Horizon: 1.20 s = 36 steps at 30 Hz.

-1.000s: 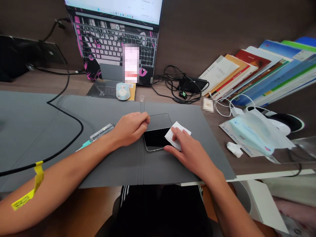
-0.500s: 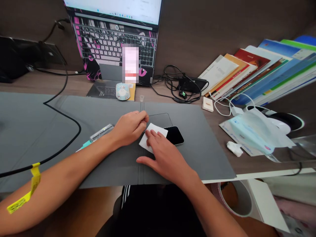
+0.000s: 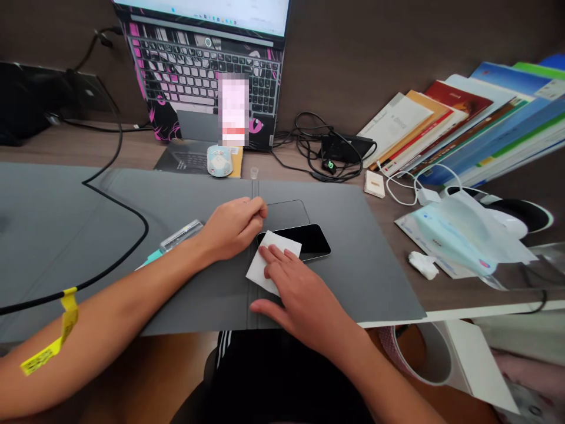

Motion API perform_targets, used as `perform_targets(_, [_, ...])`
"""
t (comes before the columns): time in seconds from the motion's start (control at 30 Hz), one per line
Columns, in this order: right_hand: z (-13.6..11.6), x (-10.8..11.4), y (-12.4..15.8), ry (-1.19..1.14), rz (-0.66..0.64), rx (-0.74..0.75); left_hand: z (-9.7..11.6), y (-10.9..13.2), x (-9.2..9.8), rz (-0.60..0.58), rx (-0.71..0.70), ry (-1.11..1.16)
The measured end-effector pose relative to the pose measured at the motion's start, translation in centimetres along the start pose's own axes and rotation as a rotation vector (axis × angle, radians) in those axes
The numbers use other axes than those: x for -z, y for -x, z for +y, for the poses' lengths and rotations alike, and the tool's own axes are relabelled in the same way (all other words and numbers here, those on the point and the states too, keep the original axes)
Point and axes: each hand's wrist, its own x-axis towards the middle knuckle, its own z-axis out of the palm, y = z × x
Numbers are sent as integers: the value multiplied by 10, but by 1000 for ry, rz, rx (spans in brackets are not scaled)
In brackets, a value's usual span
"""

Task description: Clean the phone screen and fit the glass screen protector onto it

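Note:
A black-screened phone (image 3: 314, 240) lies face up on the grey desk mat (image 3: 353, 282). Partly over its left end rests a white wipe (image 3: 260, 274), a flat folded square. My right hand (image 3: 300, 288) lies on the wipe with its fingers stretched out and thumb spread away. At the phone's left end, my left hand (image 3: 233, 228) is closed, its fingers curled under; whatever they grip is hidden. Just behind the phone is a thin rounded outline (image 3: 289, 203), perhaps a clear sheet. A clear plastic case (image 3: 180, 235) sits beside my left forearm.
An open laptop (image 3: 194, 76) stands at the back with a mouse (image 3: 219, 161) before it. A black cable (image 3: 128, 206) crosses the mat's left side. Books (image 3: 468, 126), a charger (image 3: 346, 147), a tissue pack (image 3: 450, 238) and crumpled tissue (image 3: 424, 265) are on the right.
My right hand and the wipe have slid toward the desk's front edge, uncovering more of the phone's upper left part. My left hand stays in place. The camera view has shifted slightly.

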Motion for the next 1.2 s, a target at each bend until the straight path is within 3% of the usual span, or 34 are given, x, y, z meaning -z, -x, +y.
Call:
perform_targets(0.33, [-3, 2, 22, -52, -11, -35, 1, 0, 1, -16, 1, 13])
perform_targets(0.73, [46, 24, 59, -76, 50, -339, -2, 1, -2, -41, -13, -57])
perform_targets(1.0, [60, 28, 59, -3, 85, -419, -1, 1, -3, -30, -24, -47])
perform_targets(1.2, [69, 31, 36, 21, 38, -454, -2, 0, -4, -24, -53, -60])
